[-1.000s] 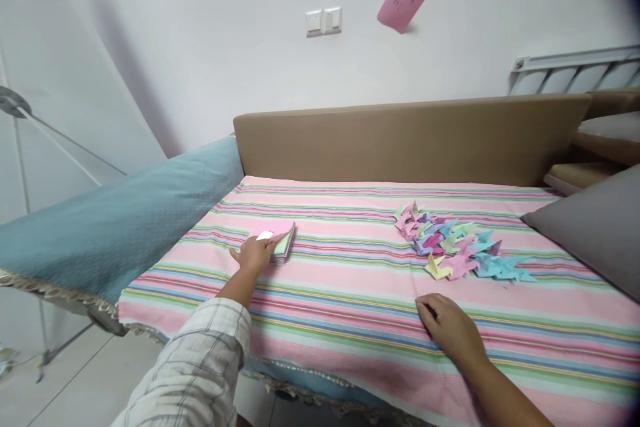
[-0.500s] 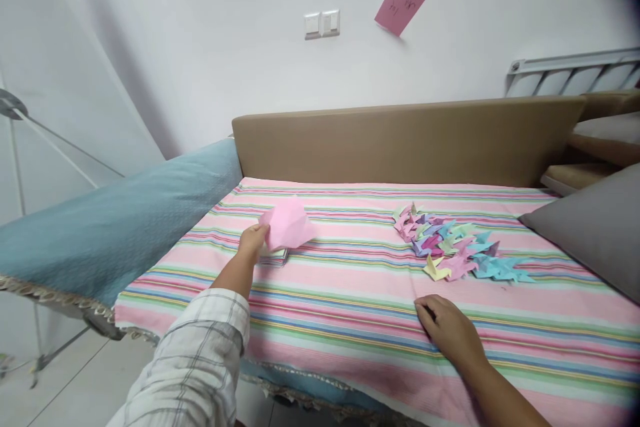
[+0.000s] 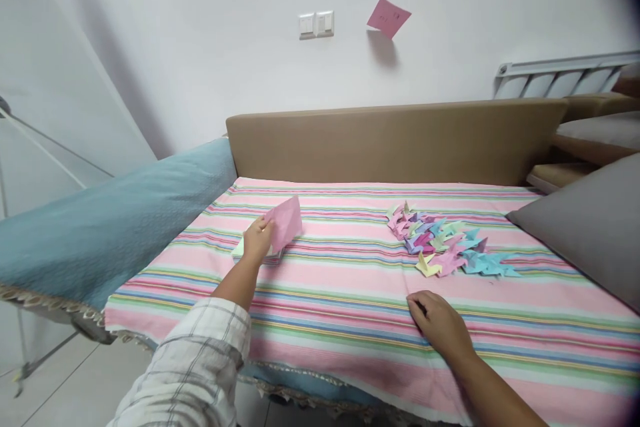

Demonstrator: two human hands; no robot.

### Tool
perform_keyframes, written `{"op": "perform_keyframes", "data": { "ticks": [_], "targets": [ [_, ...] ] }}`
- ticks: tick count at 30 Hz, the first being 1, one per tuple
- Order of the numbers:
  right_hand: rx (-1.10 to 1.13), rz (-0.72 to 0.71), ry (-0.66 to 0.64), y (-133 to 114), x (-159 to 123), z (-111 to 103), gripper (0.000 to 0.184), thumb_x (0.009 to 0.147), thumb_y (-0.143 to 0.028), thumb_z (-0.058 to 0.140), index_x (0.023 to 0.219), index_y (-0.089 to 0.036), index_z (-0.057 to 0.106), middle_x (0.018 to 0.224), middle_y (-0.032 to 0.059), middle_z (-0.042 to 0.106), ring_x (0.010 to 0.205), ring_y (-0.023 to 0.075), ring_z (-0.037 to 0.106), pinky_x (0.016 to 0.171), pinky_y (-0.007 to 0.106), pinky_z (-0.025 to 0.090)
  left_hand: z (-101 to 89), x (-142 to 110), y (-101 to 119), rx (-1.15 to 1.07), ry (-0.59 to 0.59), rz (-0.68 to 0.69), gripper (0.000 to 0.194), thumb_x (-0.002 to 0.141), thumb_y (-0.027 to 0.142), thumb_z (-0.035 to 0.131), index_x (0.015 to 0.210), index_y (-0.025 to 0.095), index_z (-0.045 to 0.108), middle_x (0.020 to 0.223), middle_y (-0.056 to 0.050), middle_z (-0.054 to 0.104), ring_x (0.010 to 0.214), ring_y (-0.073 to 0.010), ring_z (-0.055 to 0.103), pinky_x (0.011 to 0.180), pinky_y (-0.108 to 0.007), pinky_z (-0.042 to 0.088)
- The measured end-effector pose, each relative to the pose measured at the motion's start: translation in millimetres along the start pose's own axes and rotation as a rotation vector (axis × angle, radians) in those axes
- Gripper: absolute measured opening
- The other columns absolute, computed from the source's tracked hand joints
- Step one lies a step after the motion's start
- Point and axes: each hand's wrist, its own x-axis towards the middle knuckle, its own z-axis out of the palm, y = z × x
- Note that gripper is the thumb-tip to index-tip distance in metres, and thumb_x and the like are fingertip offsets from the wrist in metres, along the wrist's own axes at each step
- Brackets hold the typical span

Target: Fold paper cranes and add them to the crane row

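My left hand (image 3: pixel 258 240) pinches a sheet of pink paper (image 3: pixel 287 223) by its left edge, holding it raised and tilted. Below and behind that hand lies a stack of paper (image 3: pixel 239 251), pale green on top and partly covered. On the striped cloth (image 3: pixel 340 307), my right hand (image 3: pixel 441 323) rests with its fingers curled and thumb near the forefinger; nothing shows in it. Just beyond the right hand is a heap of folded paper cranes (image 3: pixel 445 244) in pink, blue, purple, green and yellow.
A brown backrest (image 3: pixel 395 147) runs along the wall behind the cloth. On the left is a blue-covered armrest (image 3: pixel 130 207), on the right a grey cushion (image 3: pixel 585 227). Above, the wall carries switches (image 3: pixel 316 25) and a pink note (image 3: pixel 389 17).
The pink sheet has swung from lying broad and flat to a steeper tilt, and more of the stack shows on the left. My right hand stays resting on the cloth. The view has shifted slightly.
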Motion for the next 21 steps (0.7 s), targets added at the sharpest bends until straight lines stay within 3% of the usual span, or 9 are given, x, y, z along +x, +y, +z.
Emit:
{"op": "perform_keyframes", "data": {
  "ticks": [3,7,13,17,21],
  "targets": [
    [0.001,-0.003,-0.006,-2.3,0.9,-1.8,0.027,0.086,-0.034,0.037,0.081,-0.023,0.062,0.088,0.004,0.064,0.087,0.0204,0.056,0.075,0.031,0.04,7.6,-24.5,25.3,-0.07,0.013,0.204,0.038,0.086,0.04,0.041,0.11,0.024,0.065,0.122,-0.002,0.061,0.115,-0.0241,0.051,0.101,-0.038,0.036],
    [-0.012,-0.015,0.029,-5.7,1.2,-4.7,0.027,0.087,-0.032,0.037,0.081,-0.022,0.061,0.087,0.0032,0.064,0.086,0.0188,0.055,0.074,0.029,0.04,36.1,-75.9,39.4,0.03,-0.127,0.481,0.028,0.084,0.03,0.048,0.105,0.031,0.067,0.122,-0.001,0.061,0.118,-0.0232,0.049,0.108,-0.051,0.02],
    [-0.038,-0.05,0.08,-7.1,0.2,-8.0,0.024,0.085,-0.027,0.039,0.079,-0.021,0.062,0.083,0.0027,0.064,0.083,0.0174,0.056,0.074,0.027,0.04,81.4,-149.8,23.9,0.102,-0.351,0.583,0.034,0.076,0.018,0.057,0.105,0.035,0.065,0.123,-0.005,0.06,0.113,-0.0245,0.052,0.105,-0.058,0.018],
    [-0.025,-0.039,0.088,-5.6,-0.6,-8.0,0.023,0.085,-0.028,0.04,0.081,-0.022,0.063,0.086,0.003,0.065,0.085,0.0182,0.056,0.075,0.028,0.04,87.5,-174.5,17.1,0.081,-0.413,0.651,0.031,0.079,0.023,0.056,0.107,0.033,0.064,0.122,-0.006,0.06,0.113,-0.0238,0.053,0.105,-0.055,0.021],
    [-0.025,-0.041,0.103,-3.2,-2.5,-7.0,0.022,0.085,-0.028,0.042,0.086,-0.022,0.063,0.09,0.0037,0.064,0.087,0.019,0.055,0.077,0.029,0.042,83.7,-179.5,16.5,0.056,-0.463,0.702,0.036,0.077,0.034,0.058,0.113,0.028,0.062,0.121,-0.007,0.061,0.116,-0.0243,0.051,0.106,-0.05,0.024]
  ]
}}
